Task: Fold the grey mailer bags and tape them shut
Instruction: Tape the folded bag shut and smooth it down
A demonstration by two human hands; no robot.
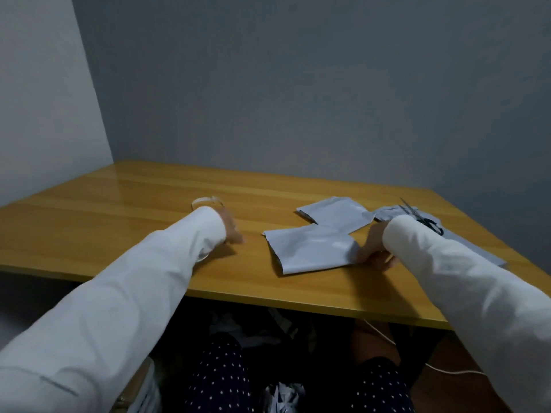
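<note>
On the yellow wooden table [149, 210], a clear tape roll [207, 201] sits just beyond the left hand [231, 226], whose grip I cannot tell because the white sleeve hides most of it. Right of centre lie two folded grey plastic mailer bags [313, 248]; the right hand [374, 245] pinches the nearer one's right edge. Black-handled scissors [423, 217] rest on more grey bags [471, 242] far right.

Dim, soft room light. A pale sheen lies on my table [125, 186] near its far left corner. My sleeves bulge at the edges; under the table is nearly black.
</note>
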